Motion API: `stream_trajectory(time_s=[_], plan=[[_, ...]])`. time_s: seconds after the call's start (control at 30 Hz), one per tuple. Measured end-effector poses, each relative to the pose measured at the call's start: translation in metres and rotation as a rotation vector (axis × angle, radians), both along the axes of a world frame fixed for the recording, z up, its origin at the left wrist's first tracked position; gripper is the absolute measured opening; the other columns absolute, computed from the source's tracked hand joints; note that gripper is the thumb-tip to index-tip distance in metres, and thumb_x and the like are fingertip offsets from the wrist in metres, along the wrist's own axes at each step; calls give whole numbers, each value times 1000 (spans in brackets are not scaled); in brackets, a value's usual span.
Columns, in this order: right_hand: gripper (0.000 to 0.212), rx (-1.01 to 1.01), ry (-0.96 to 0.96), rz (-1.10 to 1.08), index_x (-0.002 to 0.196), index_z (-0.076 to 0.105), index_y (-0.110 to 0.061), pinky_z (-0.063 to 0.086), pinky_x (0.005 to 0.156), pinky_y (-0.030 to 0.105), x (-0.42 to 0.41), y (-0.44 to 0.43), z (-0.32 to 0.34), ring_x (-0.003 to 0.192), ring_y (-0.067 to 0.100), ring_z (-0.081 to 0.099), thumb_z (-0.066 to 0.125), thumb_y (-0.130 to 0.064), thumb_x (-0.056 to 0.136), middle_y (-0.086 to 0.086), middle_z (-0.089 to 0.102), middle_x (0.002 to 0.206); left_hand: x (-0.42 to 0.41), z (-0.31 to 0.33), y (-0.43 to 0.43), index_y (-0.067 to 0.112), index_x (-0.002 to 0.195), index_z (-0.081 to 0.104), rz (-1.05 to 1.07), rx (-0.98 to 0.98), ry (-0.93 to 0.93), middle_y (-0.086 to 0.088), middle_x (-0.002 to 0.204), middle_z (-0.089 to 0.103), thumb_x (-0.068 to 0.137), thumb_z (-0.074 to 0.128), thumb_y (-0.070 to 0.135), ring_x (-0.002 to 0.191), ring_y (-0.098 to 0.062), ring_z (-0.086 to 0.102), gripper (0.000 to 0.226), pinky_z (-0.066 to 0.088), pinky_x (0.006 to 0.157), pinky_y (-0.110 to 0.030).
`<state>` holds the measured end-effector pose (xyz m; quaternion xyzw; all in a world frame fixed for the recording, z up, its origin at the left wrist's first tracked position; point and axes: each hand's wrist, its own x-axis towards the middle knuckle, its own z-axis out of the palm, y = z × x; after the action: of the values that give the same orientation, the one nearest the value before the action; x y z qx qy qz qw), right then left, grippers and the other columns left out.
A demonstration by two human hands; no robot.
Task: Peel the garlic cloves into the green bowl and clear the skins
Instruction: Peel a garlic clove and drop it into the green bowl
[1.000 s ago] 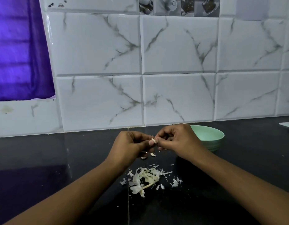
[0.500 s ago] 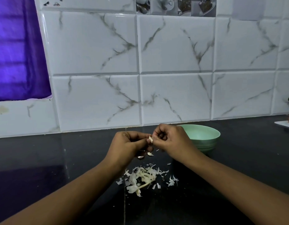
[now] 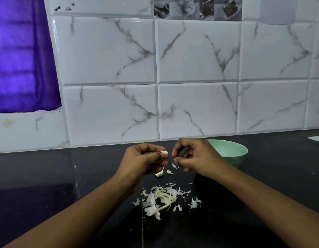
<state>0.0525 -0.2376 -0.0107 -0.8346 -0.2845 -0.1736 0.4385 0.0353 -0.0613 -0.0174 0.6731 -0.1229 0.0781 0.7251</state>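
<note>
My left hand pinches a pale garlic clove between thumb and fingertips, above the black counter. My right hand, a short gap to the right, pinches a thin strip of skin at its fingertips. The green bowl stands just behind my right hand, near the tiled wall; its inside is partly hidden by that hand. Two small pieces lie on the counter below my hands. A pile of white skins is spread on the counter closer to me.
The black counter runs along a white marble-look tiled wall. A purple curtain hangs at the upper left. A white flat object shows at the right edge of the counter.
My hands were together on the clove; now they have pulled apart, the left keeping the clove and the right drawing a strip of skin away.
</note>
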Motion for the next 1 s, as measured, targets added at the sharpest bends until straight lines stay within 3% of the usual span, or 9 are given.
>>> stream_trajectory(time_s=[0.17, 0.3, 0.6, 0.67, 0.83, 1.0], plan=[[18, 99, 90, 60, 81, 66, -15, 52, 56, 25, -3, 4, -1, 60, 15, 68, 57, -2, 89, 2, 68, 67, -1, 0, -1, 8, 79, 68, 7, 22, -17, -9, 70, 70, 79, 69, 0, 62, -14, 69, 8, 54, 54, -20], [7, 137, 54, 48, 81, 68, -15, 54, 59, 28, -2, 5, -3, 64, 17, 70, 66, -11, 87, 10, 72, 74, -2, 0, -1, 6, 81, 69, 19, 79, -57, -9, 68, 71, 78, 71, 2, 61, -14, 69, 6, 53, 59, -25], [11, 88, 55, 14, 79, 67, -16, 54, 56, 25, -2, 5, -4, 61, 16, 69, 65, -8, 86, 11, 72, 73, -1, -3, -2, 4, 82, 72, 31, 162, -131, -9, 69, 72, 77, 73, 3, 61, -12, 68, 5, 53, 59, -23], [12, 62, 26, -16, 77, 68, -16, 56, 59, 29, -1, 6, -5, 59, 16, 69, 66, -8, 85, 7, 71, 68, -1, -4, -3, 6, 79, 74, 55, 208, -171, -9, 71, 73, 77, 74, 3, 64, -11, 68, 4, 53, 60, -25], [2, -122, -183, -161, 75, 71, -16, 57, 66, 35, -1, 10, -6, 60, 11, 67, 70, -16, 77, -1, 70, 64, 0, -7, -4, 16, 71, 76, 139, 291, -250, -6, 72, 74, 76, 77, 6, 70, -20, 68, 11, 57, 73, -47], [12, -201, -283, -206, 65, 63, -26, 52, 61, 27, -5, 10, -5, 57, 7, 62, 72, -21, 72, -9, 60, 55, -3, -5, -5, 18, 71, 76, 150, 326, -285, -2, 72, 75, 76, 76, 6, 67, -14, 70, 13, 58, 70, -41]])
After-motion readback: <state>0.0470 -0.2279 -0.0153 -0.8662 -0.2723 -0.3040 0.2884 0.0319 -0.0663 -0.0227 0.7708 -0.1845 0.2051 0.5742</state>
